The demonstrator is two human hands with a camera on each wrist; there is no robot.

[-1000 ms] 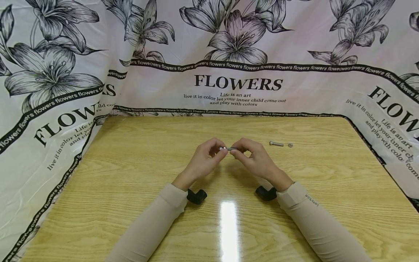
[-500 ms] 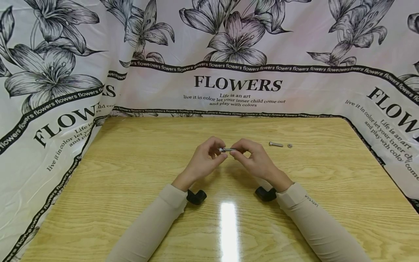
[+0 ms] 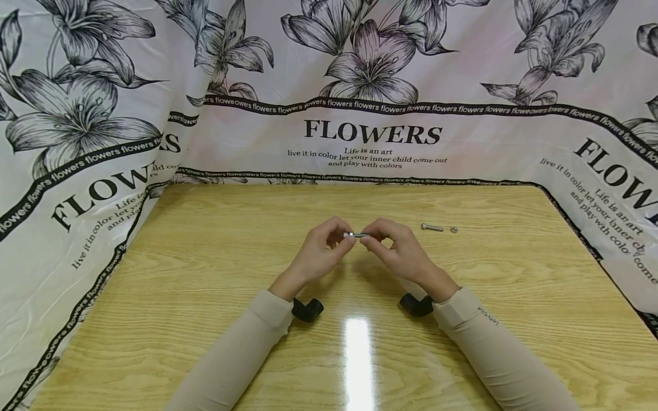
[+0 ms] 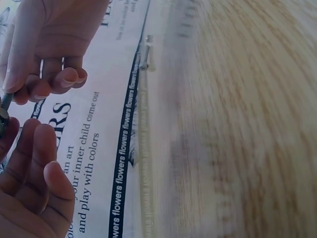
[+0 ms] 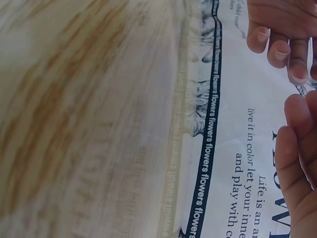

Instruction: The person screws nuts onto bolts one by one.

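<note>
Over the middle of the table, a metal bolt lies level between both hands. A nut sits on it toward the left. My left hand pinches the nut between thumb and index finger; its other fingers are loosely bent. My right hand pinches the bolt's right-hand end with thumb and forefinger. In the left wrist view, part of the bolt shows at the left edge between the two hands. Fingers hide it in the right wrist view, where my right hand shows at the lower right.
A second bolt lies on the wooden table right of the hands, with a loose nut beside it. Flower-printed cloth hangs round the back and sides. A black wrist mount shows at the left cuff, another at the right.
Half a second ago my left thumb and index finger stood apart around the nut; now they are closed on it again, as one second ago. The right hand keeps its hold.
</note>
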